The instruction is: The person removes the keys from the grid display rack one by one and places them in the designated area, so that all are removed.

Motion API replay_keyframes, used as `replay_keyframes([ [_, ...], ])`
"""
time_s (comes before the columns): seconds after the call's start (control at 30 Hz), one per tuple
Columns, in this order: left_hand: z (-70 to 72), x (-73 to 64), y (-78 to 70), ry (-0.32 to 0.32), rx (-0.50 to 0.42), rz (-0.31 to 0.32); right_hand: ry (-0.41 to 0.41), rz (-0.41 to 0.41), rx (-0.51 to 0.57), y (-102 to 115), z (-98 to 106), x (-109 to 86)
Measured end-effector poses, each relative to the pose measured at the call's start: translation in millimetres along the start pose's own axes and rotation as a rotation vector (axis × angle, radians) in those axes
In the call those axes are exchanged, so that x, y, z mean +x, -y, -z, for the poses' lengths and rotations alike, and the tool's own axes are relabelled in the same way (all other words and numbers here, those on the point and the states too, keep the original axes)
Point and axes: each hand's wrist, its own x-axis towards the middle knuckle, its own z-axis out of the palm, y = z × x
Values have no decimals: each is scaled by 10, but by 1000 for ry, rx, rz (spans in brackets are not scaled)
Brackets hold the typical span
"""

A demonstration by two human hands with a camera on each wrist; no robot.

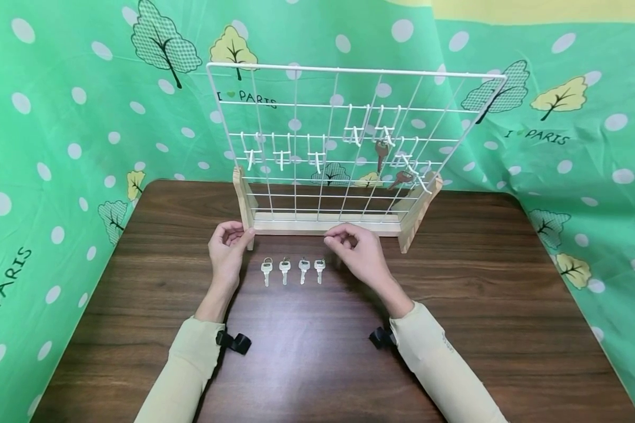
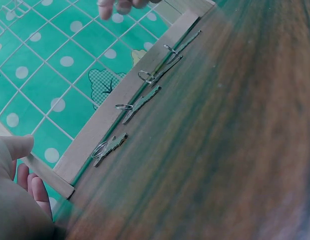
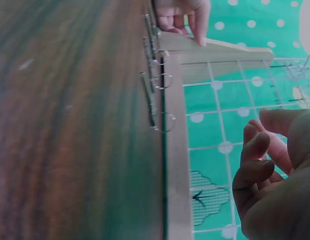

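Observation:
A white wire grid rack (image 1: 317, 197) stands upright in a pale wooden stand on the table. My left hand (image 1: 227, 249) holds the stand's left wooden side (image 2: 42, 175), thumb on one face and fingers on the other. Beside the stand's front bar, to the right of a row of loose keys, hovers my right hand (image 1: 362, 252). Its fingers are loosely bent and hold nothing, as the right wrist view shows. Several silver keys with rings, among them the leftmost key (image 1: 267, 272) and the rightmost key (image 1: 320, 271), lie side by side before the stand.
Several white hooks, such as the left hook (image 1: 251, 157), hang on the grid. Towards its right side hang an upper brownish key (image 1: 382, 154) and a lower brownish key (image 1: 401, 178). Behind the dark wooden table (image 1: 296, 364) is a green patterned cloth (image 1: 74, 129).

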Motion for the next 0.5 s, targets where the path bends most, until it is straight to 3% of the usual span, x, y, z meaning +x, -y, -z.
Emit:
replay_keyframes([
  [0.5, 20, 24, 39, 1, 5, 7, -148, 84, 177, 350, 191, -13],
])
